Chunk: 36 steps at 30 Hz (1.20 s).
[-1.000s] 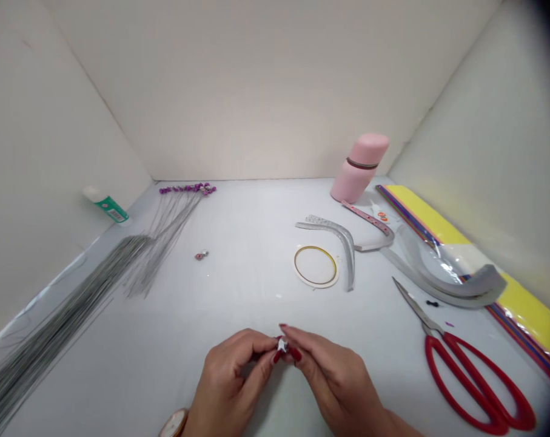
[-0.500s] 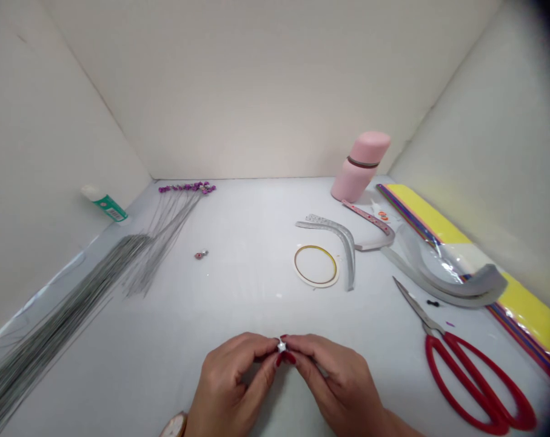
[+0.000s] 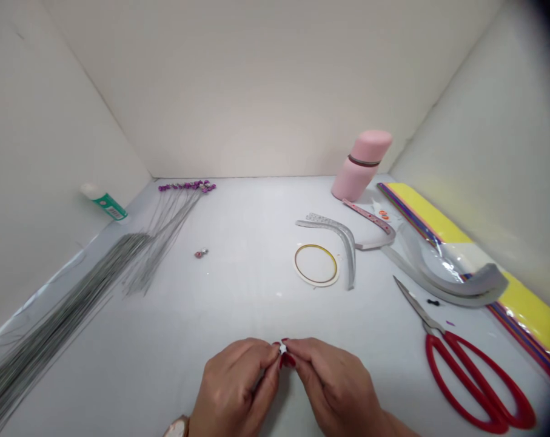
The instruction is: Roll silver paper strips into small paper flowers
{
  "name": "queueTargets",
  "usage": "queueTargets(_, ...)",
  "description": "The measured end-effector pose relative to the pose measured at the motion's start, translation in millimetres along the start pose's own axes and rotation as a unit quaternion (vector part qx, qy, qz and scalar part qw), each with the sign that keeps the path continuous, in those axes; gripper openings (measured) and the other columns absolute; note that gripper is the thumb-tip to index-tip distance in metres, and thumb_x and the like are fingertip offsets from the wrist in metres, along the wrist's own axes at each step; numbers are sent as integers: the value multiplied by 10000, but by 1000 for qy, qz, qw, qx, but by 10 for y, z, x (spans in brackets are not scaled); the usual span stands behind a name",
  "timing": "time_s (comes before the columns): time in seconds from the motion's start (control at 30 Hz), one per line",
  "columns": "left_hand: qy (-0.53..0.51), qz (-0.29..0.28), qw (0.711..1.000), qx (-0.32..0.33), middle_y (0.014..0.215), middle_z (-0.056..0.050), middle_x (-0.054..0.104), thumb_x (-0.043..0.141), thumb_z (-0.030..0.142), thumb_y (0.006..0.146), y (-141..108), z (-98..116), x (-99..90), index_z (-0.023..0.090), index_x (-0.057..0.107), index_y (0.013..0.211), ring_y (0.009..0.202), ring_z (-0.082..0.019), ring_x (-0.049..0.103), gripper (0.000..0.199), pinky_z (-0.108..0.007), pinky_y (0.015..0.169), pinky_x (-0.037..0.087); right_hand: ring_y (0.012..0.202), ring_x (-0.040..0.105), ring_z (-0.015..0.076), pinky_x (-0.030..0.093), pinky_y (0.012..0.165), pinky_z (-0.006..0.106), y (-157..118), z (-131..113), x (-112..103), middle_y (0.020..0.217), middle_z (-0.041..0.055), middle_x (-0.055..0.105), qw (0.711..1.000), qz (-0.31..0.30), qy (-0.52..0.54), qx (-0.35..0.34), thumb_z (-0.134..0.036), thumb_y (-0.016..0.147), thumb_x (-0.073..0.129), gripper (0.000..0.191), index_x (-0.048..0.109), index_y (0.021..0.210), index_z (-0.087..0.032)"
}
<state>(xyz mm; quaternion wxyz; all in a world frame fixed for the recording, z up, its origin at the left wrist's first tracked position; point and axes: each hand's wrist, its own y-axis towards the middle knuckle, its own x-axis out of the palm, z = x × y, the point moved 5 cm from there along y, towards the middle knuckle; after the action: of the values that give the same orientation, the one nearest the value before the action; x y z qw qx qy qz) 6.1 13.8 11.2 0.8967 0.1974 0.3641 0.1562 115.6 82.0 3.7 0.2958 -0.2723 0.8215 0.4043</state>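
Between the fingertips of both hands is a tiny white, shiny star (image 3: 282, 349), low in the middle of the view. My left hand (image 3: 241, 379) pinches it from the left with thumb and forefinger. On the other side, the thumb and forefinger of my right hand (image 3: 332, 376) press against it. Red nails partly cover the star's edges. Farther off, to the left, two small folded pieces (image 3: 201, 254), one reddish and one silvery, lie on the white table (image 3: 242, 285).
Red-handled scissors (image 3: 466, 370) lie at the right, near curled silvery strips (image 3: 456, 294) and a yellow-topped paper pack (image 3: 438, 212). A tape roll (image 3: 295, 267) sits ahead. Bundled wires (image 3: 74, 303) and purple-tipped stems (image 3: 188, 187) are left; a pink flask (image 3: 354, 179) stands behind.
Both hands have shifted very slightly and the fingertips have closed a little more around the star. Everything on the table lies as before.
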Motion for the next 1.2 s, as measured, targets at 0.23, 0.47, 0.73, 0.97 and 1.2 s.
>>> queueTargets(0.23, -37, -35, 997, -50, 711, -41, 662, 504, 42, 773, 29, -28, 37, 157, 597, 867, 630, -131, 614, 175, -204, 579, 478, 565, 665, 144, 506, 529, 213, 12, -32, -6, 666, 37, 710, 1000, 8, -22, -13, -127, 869, 359, 236, 590, 849, -169)
queueTargets(0.47, -59, -42, 994, -79, 727, -34, 654, 495, 54, 792, 16, -82, 71, 159, 601, 857, 651, -129, 607, 163, -204, 596, 469, 603, 660, 161, 505, 556, 233, -16, 1, 12, 699, 56, 707, 1000, -9, 22, 6, -119, 849, 390, 221, 606, 864, -161)
queueTargets(0.73, -129, -40, 982, -134, 840, -43, 645, 525, 93, 791, 13, -158, 67, 176, 571, 955, 747, -133, 614, 189, -208, 664, 499, 475, 575, 96, 425, 440, 171, -95, 247, 295, 541, 3, 616, 774, -117, 476, 401, -400, 778, 558, 269, 594, 745, -135)
queueTargets(0.97, -123, -73, 981, -133, 787, -48, 660, 495, 97, 812, 41, -161, 92, 170, 612, 893, 711, -141, 616, 160, -212, 646, 492, 432, 563, 61, 367, 397, 134, -156, 201, 404, 570, 14, 626, 685, -152, 556, 446, -460, 742, 576, 351, 561, 673, -117)
queueTargets(1.2, -104, -78, 986, -108, 811, -54, 672, 500, 99, 811, 46, -149, 96, 166, 597, 1002, 719, -141, 623, 224, -215, 660, 496, 433, 563, 66, 373, 402, 144, -148, 190, 401, 563, 9, 620, 691, -155, 550, 442, -484, 739, 565, 370, 557, 660, -123)
